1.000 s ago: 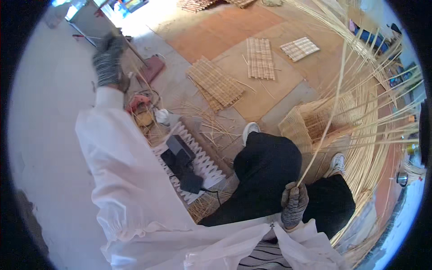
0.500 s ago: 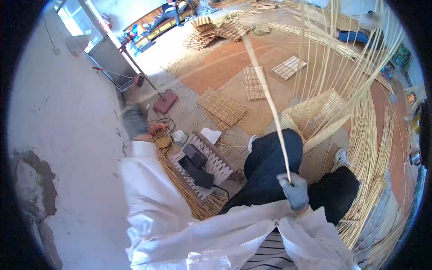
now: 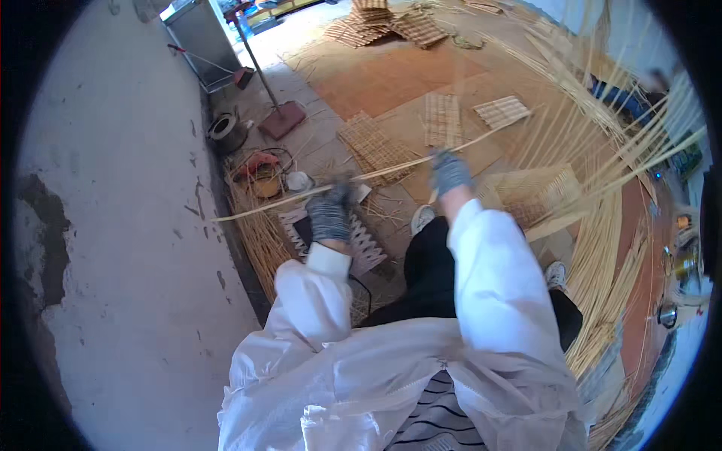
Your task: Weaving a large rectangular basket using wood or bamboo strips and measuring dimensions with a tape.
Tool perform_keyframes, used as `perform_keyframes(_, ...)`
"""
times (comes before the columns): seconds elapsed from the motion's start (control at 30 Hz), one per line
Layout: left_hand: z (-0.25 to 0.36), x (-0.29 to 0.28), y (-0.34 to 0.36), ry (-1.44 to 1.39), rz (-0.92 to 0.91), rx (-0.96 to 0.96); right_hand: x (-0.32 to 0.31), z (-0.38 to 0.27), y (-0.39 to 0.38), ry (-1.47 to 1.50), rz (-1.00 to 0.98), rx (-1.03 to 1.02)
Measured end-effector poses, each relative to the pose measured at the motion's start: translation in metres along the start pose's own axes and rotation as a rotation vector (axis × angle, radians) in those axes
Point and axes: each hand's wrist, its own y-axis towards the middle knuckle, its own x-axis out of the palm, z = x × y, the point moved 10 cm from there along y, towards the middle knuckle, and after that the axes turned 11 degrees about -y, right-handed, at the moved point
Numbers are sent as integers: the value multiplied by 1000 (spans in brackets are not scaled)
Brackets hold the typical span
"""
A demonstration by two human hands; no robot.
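Note:
A long pale reed strip (image 3: 263, 205) stretches diagonally across the view. My left hand (image 3: 329, 213), in a grey knit glove, is closed on it left of centre, its fingertips blurred. My right hand (image 3: 451, 174), gloved alike, grips the strip farther forward and right. Below my left hand lies a white zigzag-edged board (image 3: 367, 249) with a dark object on it, partly hidden. A partly woven basket (image 3: 545, 184) with long upright strands stands right of my right hand. Flat woven panels (image 3: 372, 146) lie on the floor beyond both hands.
A wall (image 3: 120, 225) runs along my left, with a long-handled dustpan (image 3: 281, 120), tape roll (image 3: 223, 128) and red tool (image 3: 256, 164) near its foot. Stacked panels (image 3: 361, 30) lie at the back. Loose reeds (image 3: 602, 286) cover the right. Another person (image 3: 624, 101) is behind the strands.
My left hand has come down and rightward, and my right hand has risen forward. The strip swung from steep in my right hand to nearly crosswise between both hands. The view has shifted.

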Motion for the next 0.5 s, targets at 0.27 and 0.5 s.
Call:
perform_keyframes(0.27, -82, -37, -4, -1005, 195, -404, 26, 53, 41, 1209, 154, 344)
perform_keyframes(0.5, -6, 10, -16, -900, -42, -292, -6, -45, 30, 1386, -467, 241)
